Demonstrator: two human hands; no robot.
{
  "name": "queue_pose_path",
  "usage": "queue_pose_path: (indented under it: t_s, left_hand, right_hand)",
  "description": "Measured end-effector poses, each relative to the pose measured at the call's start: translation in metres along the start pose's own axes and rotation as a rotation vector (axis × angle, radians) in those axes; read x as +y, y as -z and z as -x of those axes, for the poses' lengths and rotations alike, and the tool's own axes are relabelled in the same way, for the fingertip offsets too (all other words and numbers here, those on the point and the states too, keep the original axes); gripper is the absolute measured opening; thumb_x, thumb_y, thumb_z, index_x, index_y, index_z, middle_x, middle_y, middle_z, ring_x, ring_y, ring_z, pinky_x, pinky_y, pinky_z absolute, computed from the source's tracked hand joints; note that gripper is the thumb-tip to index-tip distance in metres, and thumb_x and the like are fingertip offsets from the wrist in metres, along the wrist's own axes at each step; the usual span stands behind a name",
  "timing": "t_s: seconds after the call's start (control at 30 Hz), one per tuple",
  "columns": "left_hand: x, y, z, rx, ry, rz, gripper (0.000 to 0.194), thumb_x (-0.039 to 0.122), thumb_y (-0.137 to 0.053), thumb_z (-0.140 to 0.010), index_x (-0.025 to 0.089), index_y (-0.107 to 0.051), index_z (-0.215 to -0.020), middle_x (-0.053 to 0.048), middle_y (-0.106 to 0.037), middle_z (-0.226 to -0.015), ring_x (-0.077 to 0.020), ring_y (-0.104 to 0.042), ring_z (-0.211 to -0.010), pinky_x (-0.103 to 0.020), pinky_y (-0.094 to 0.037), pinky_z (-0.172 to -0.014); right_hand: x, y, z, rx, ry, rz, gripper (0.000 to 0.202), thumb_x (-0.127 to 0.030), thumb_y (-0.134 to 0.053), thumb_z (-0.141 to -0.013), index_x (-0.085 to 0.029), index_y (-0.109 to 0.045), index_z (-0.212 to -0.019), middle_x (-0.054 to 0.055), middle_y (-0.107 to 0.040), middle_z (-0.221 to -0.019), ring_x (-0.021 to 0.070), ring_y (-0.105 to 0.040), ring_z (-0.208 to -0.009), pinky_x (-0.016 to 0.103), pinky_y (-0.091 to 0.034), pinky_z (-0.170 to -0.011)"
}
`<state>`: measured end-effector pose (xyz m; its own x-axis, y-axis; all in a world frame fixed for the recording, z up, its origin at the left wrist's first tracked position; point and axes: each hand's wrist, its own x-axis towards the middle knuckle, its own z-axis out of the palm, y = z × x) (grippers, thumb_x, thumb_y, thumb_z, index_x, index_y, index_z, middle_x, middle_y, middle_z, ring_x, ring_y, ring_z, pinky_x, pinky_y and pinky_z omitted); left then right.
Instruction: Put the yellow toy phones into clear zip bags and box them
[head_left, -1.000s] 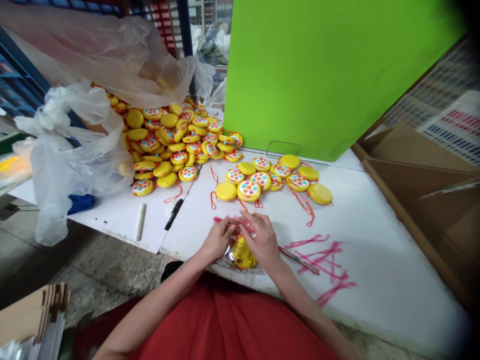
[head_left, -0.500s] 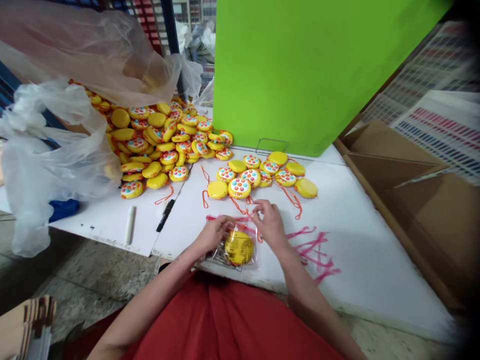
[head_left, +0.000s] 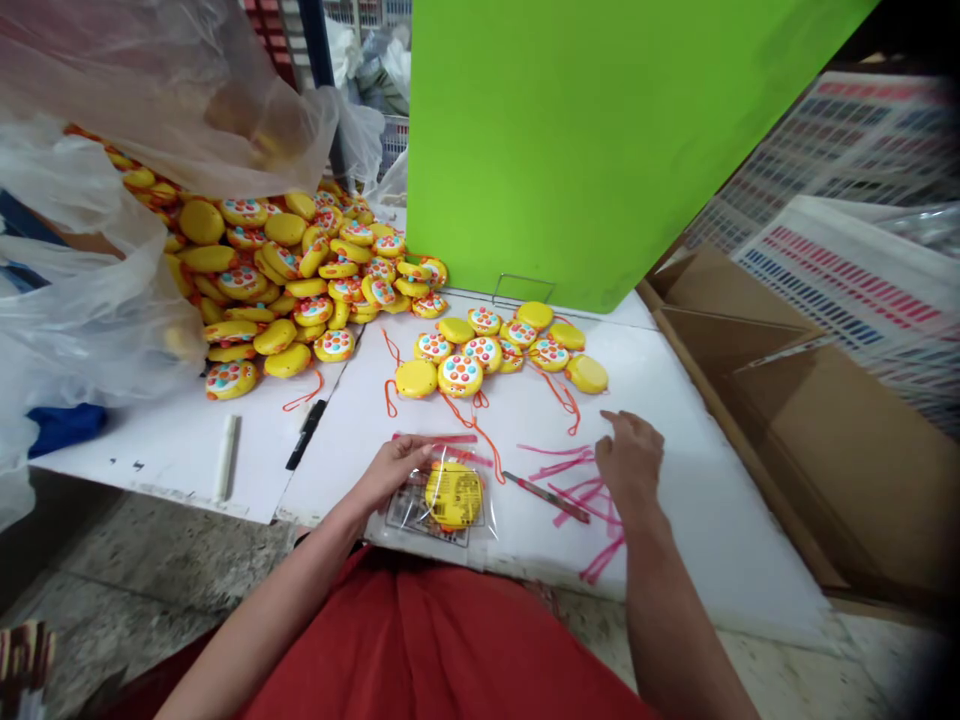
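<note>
My left hand [head_left: 396, 470] pinches the upper left edge of a clear plastic bag [head_left: 486, 522] near the table's front edge. Inside the bag lies a round yellow toy [head_left: 453, 495], plain side up, with printed paper beside it. An orange cord [head_left: 489, 447] runs out above the bag. My right hand [head_left: 631, 455] is over the table to the right, its index finger stretched out and the other fingers curled, with nothing visible in it. Pink strips [head_left: 589, 490] lie to its left, and a thin pointed tool [head_left: 547, 496] rests across them.
Several yellow toys [head_left: 481, 354] lie mid-table. A big heap of them [head_left: 285, 290] spills from a plastic sack [head_left: 97, 290] on the left. A black marker [head_left: 306, 435] and white stick [head_left: 226, 458] lie left. Behind stands a green board [head_left: 585, 150]; right, a cardboard box [head_left: 847, 440].
My right hand has moved away from the bag to the right, past the pink strips. The pointed tool now shows on the table. My left hand stays at the bag.
</note>
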<state>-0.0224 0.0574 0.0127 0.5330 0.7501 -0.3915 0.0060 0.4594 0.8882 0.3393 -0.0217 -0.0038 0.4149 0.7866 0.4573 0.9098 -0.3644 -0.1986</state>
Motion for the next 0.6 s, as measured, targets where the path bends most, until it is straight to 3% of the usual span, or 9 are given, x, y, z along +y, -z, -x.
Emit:
queue_pose_path:
  t_s: [0.07, 0.13, 0.2, 0.27, 0.37, 0.47, 0.6]
  left_hand:
    - [0.0, -0.001, 0.0, 0.018, -0.016, -0.02, 0.042, 0.041, -0.071, -0.069, 0.013, -0.06, -0.098, -0.003, -0.064, -0.078, -0.0116, -0.058, -0.066, -0.022, -0.047, -0.061]
    - [-0.002, -0.002, 0.0, 0.057, -0.047, -0.026, 0.036, 0.04, -0.072, -0.068, 0.012, -0.061, -0.088, -0.001, -0.062, -0.072, -0.0097, -0.055, -0.061, -0.021, -0.045, -0.058]
    - [-0.004, -0.002, -0.001, 0.081, -0.064, -0.024, 0.032, 0.04, -0.072, -0.067, 0.013, -0.06, -0.079, 0.001, -0.06, -0.068, -0.0082, -0.053, -0.057, -0.02, -0.043, -0.056]
    - [-0.005, -0.003, 0.0, 0.08, -0.067, -0.015, 0.033, 0.041, -0.072, -0.066, 0.013, -0.059, -0.076, 0.001, -0.06, -0.066, -0.0081, -0.052, -0.056, -0.02, -0.042, -0.056]
    - [-0.004, -0.002, 0.002, 0.072, -0.067, 0.029, 0.035, 0.042, -0.074, -0.063, 0.013, -0.059, -0.075, 0.001, -0.06, -0.069, -0.0095, -0.054, -0.06, -0.021, -0.045, -0.058]
    - [-0.004, -0.001, 0.004, 0.065, -0.057, 0.09, 0.036, 0.041, -0.076, -0.061, 0.013, -0.059, -0.076, 0.0, -0.061, -0.073, -0.0113, -0.058, -0.067, -0.023, -0.048, -0.062]
    - [-0.006, 0.002, 0.003, 0.012, -0.027, 0.185, 0.038, 0.039, -0.077, -0.062, 0.012, -0.063, -0.085, -0.004, -0.065, -0.083, -0.0151, -0.061, -0.077, -0.028, -0.051, -0.069]
  right_hand:
    - [-0.018, 0.009, -0.003, 0.084, -0.002, -0.067, 0.041, -0.009, -0.044, -0.073, -0.014, -0.06, -0.111, 0.015, -0.057, -0.109, 0.0278, -0.048, -0.107, 0.044, -0.035, -0.092]
    - [-0.044, 0.014, -0.003, 0.046, 0.03, -0.187, 0.034, -0.015, -0.044, -0.077, -0.014, -0.062, -0.106, 0.014, -0.061, -0.1, 0.0269, -0.051, -0.1, 0.043, -0.036, -0.091]
    - [-0.076, 0.014, 0.002, -0.125, 0.071, -0.355, 0.027, -0.026, -0.045, -0.082, -0.016, -0.065, -0.096, 0.011, -0.064, -0.093, 0.0254, -0.054, -0.091, 0.04, -0.04, -0.085]
    - [-0.108, 0.01, 0.011, -0.389, 0.089, -0.542, 0.029, -0.038, -0.044, -0.084, -0.018, -0.065, -0.088, 0.008, -0.066, -0.084, 0.0226, -0.058, -0.08, 0.035, -0.043, -0.075]
    - [-0.14, -0.002, 0.024, -0.694, 0.053, -0.745, 0.032, -0.044, -0.047, -0.083, -0.019, -0.066, -0.089, 0.004, -0.067, -0.076, 0.0196, -0.059, -0.07, 0.03, -0.044, -0.064]
    - [-0.147, -0.013, 0.029, -0.757, -0.039, -0.864, 0.031, -0.039, -0.054, -0.076, -0.018, -0.063, -0.097, 0.001, -0.065, -0.07, 0.0168, -0.058, -0.063, 0.027, -0.042, -0.058]
    - [-0.14, -0.016, 0.028, -0.814, -0.138, -1.01, 0.042, -0.033, -0.059, -0.069, -0.016, -0.056, -0.108, -0.002, -0.06, -0.066, 0.0123, -0.052, -0.054, 0.023, -0.038, -0.05]
